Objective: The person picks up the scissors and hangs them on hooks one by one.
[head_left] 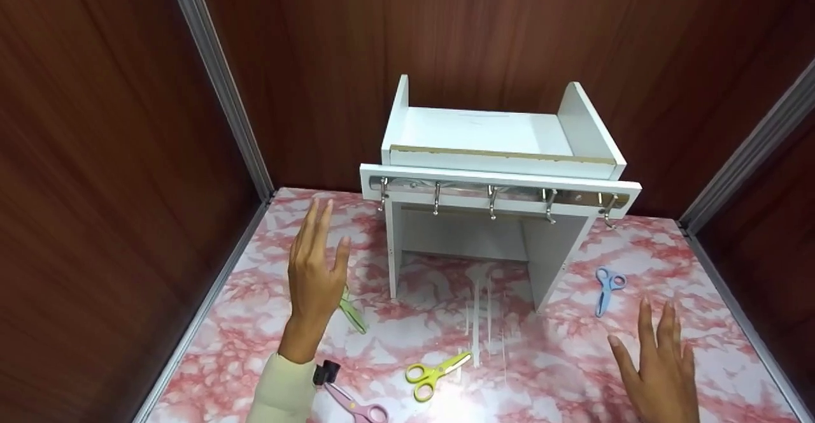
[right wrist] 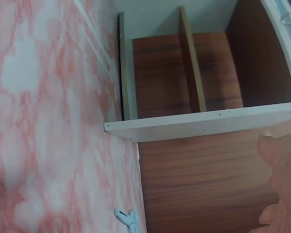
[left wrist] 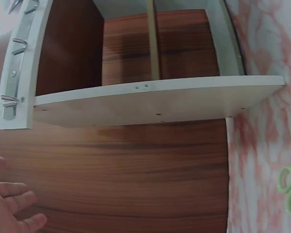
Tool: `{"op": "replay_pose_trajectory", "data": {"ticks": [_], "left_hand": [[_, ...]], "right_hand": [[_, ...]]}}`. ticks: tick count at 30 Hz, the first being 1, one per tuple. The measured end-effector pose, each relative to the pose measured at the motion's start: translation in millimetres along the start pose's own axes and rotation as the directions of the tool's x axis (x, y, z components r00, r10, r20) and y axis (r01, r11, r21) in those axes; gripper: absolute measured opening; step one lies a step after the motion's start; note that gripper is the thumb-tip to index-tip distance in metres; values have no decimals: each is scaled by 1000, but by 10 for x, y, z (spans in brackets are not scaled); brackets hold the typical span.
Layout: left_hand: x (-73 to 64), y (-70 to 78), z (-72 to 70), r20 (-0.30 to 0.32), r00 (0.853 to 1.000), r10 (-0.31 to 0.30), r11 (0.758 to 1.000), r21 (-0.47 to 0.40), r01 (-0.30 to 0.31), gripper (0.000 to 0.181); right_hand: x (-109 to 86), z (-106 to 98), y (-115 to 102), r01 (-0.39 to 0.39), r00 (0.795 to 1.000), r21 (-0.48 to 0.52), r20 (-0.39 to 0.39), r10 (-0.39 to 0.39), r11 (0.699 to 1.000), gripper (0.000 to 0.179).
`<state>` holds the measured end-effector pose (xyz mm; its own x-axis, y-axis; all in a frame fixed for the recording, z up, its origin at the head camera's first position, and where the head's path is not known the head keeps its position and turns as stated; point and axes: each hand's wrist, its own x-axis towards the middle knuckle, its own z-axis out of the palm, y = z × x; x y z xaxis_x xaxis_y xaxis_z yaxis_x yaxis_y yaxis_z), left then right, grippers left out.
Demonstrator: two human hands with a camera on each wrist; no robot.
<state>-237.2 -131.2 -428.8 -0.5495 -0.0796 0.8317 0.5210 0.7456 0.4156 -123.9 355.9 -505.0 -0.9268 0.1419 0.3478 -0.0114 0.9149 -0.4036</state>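
A white shelf unit (head_left: 503,171) stands upright on the table, with a board of several metal hooks (head_left: 491,202) across its front. To its left my left hand (head_left: 313,276) is raised with fingers straight, apart from the unit and holding nothing. My right hand (head_left: 662,372) is low at the right, fingers spread and nothing in it. Green scissors (head_left: 353,318) lie partly hidden behind the left hand. Blue scissors (head_left: 605,292) lie just beyond the right fingertips. In the right wrist view the thumb and curved fingers (right wrist: 283,174) show beside the unit's side panel (right wrist: 203,124).
Yellow scissors (head_left: 440,370) lie on the table in front of the unit. Pink scissors (head_left: 350,406) are by the left sleeve (head_left: 280,388), near the black wrist device. The pink-and-white marbled tabletop (head_left: 235,321) is bounded by brown wood-grain walls (head_left: 331,60) with metal corner strips.
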Motion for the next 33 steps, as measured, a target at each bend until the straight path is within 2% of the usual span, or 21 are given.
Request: {"op": "replay_pose_trajectory", "data": {"ticks": [9,15,20,23,27,33], "left_hand": [[249,135,14,-30,998,62,987,-145,-65,54],[398,190,66,-55,993,103,959,-258,-114,48],[501,185,118,-98,985,144,933,-317,-168,45],[572,175,157,-125,979,159,923,-333,-193,42],[658,165,220,-151,969,197,914,-328,-237,42],[724,164,295,-171,955,242,894,-344,-288,46]], "right_hand": [[-156,61,60,-68,996,19,57,67,998,78],[-255,109,87,-118,992,41,59,115,992,77],[-327,167,117,-168,986,45,20,167,985,79],[-354,199,123,-243,970,51,28,242,969,84],[-379,225,140,-350,936,53,60,347,935,88],[-407,229,231,-419,905,36,93,414,907,87]]}}
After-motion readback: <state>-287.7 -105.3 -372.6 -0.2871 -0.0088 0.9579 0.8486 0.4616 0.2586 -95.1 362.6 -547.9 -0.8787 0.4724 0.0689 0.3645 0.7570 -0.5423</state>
